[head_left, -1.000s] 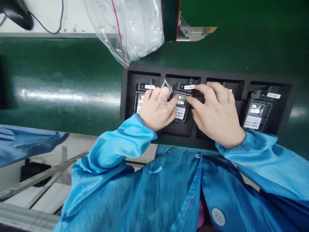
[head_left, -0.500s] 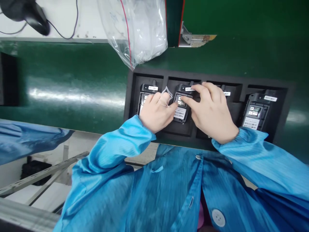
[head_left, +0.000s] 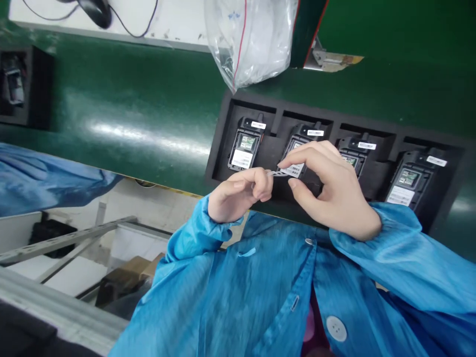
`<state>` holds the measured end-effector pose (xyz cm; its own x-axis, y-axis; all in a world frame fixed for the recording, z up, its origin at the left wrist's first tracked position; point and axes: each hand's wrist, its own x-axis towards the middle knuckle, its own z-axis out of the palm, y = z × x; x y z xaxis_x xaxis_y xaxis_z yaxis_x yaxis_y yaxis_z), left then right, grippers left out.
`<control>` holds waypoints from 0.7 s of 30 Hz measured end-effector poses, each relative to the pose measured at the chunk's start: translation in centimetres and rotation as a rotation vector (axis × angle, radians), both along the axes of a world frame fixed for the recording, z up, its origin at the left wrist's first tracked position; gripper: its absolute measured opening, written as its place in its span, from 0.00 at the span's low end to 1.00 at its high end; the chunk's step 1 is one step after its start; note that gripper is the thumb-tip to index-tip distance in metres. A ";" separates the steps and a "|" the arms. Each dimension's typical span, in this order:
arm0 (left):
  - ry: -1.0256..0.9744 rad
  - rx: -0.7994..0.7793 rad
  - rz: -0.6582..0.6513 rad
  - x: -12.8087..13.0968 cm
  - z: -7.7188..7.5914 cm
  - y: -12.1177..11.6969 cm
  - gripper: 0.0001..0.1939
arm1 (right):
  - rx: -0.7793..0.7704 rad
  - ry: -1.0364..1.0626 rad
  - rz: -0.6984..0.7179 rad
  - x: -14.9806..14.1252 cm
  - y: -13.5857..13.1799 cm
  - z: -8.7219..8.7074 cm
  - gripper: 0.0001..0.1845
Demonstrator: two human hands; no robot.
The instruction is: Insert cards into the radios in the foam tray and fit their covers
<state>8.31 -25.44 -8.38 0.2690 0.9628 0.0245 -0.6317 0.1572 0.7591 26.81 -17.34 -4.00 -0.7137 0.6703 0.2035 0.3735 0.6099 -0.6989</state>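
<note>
Half a second ago both hands had fingertips at the recess of the second black handheld device with a white barcode label; now they have drawn back from it, and the work seems to centre on the thin, whitish, looped plastic strip instead. The strip juts from the curled fingers of the left hand toward the right hand; whether those fingers pinch it or it is merely hooked there, I cannot tell. The right thumb and forefinger stand apart around its free end, with no clear contact. The first black handheld device with a green circuit board, just beyond the left hand, is now uncovered. Both devices sit in the black compartmented foam tray, on the glossy green tabletop.
</note>
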 end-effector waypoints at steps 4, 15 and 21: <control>-0.005 -0.023 0.001 0.0 0.1 -0.4 0.17 | 0.011 0.003 -0.003 -0.5 -0.1 0.0 0.02; 0.036 -0.195 0.184 1.2 -1.4 -0.6 0.13 | -0.182 0.010 -0.079 0.2 0.0 0.3 0.03; 0.149 -0.293 0.301 1.8 -1.6 -0.2 0.13 | -0.230 0.036 -0.160 0.6 -0.2 0.6 0.04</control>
